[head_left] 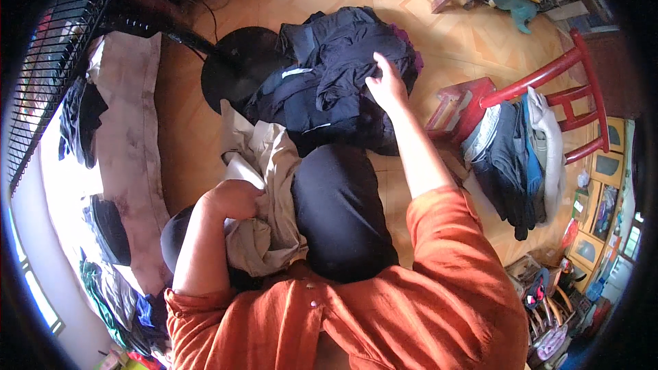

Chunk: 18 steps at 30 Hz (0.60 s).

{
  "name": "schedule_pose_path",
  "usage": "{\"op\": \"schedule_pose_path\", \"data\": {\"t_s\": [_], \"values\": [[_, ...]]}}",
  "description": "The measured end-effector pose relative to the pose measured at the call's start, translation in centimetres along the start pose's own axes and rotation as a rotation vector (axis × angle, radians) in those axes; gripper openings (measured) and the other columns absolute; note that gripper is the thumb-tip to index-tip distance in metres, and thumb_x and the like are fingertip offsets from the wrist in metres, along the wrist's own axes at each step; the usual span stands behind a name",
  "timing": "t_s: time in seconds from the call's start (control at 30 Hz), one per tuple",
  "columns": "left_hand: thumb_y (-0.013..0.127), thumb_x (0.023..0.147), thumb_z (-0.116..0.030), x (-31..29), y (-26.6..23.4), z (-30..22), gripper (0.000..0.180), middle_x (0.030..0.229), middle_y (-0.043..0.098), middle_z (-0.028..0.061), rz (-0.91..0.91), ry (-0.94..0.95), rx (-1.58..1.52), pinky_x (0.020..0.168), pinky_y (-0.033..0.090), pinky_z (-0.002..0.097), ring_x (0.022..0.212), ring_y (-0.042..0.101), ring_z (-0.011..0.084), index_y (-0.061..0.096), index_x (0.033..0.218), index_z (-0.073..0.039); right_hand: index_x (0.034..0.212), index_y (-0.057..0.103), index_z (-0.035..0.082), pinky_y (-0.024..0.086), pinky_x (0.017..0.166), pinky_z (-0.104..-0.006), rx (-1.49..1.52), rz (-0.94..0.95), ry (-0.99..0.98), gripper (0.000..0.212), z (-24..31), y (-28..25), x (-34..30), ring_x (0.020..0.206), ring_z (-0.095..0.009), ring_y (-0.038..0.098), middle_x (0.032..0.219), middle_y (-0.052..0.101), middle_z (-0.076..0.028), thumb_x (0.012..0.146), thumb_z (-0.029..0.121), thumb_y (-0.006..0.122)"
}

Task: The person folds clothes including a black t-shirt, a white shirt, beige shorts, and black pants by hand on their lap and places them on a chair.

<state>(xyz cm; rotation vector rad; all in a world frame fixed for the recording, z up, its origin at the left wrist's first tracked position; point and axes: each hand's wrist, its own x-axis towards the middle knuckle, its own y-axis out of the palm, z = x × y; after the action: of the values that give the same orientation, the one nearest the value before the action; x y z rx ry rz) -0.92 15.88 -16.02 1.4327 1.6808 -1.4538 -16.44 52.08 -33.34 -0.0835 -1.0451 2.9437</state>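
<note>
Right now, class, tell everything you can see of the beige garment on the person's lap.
The beige garment is soft, creased cloth, pale tan with lighter cream folds, crumpled in a loose heap. It lies across the person's lap, against the dark-clad knee, and trails up toward the pile of dark clothes on the floor. The left hand presses into its left side, fingers buried in the folds. Its type cannot be told.
</note>
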Motion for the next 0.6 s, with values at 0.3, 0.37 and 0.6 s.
{"op": "schedule_pose_path", "data": {"t_s": [0.3,0.37,0.6], "values": [[0.057,0.075,-0.019,0.5,-0.9,-1.1,0.04,0.105,0.07,0.0155,0.018,-0.073,0.017,0.088,0.051,0.0404,0.101,0.066,0.0335,0.07,0.112,-0.01,0.115,0.062,0.014,0.05,0.093,-0.0471,-0.343,0.016,0.018,0.033,-0.4,4.9,3.6,0.112,-0.038,0.059,0.138,0.049,-0.012,0.082,0.01,0.058],[0.057,0.075,-0.02,0.8,-0.3,-0.9,0.04,0.106,0.07,0.0143,0.007,-0.049,0.07,0.088,0.052,0.0401,0.102,0.066,0.0325,0.071,0.112,-0.012,0.107,0.062,0.004,0.05,0.093,-0.0419,-0.213,-0.162,-0.122,0.025,-3.1,5.9,2.4,0.109,-0.037,0.06,0.123,0.057,-0.019,0.084,0.011,0.059],[0.059,0.075,-0.022,0.8,0.8,-0.9,0.035,0.101,0.072,0.0118,-0.024,-0.014,0.118,0.084,0.053,0.0403,0.098,0.067,0.0322,0.072,0.107,-0.015,0.109,0.052,0.014,0.054,0.079,-0.0486,0.978,-0.313,0.6,0.019,-8.8,0.6,0.6,0.086,-0.028,0.062,0.095,0.052,-0.006,0.093,0.021,0.057]]}}
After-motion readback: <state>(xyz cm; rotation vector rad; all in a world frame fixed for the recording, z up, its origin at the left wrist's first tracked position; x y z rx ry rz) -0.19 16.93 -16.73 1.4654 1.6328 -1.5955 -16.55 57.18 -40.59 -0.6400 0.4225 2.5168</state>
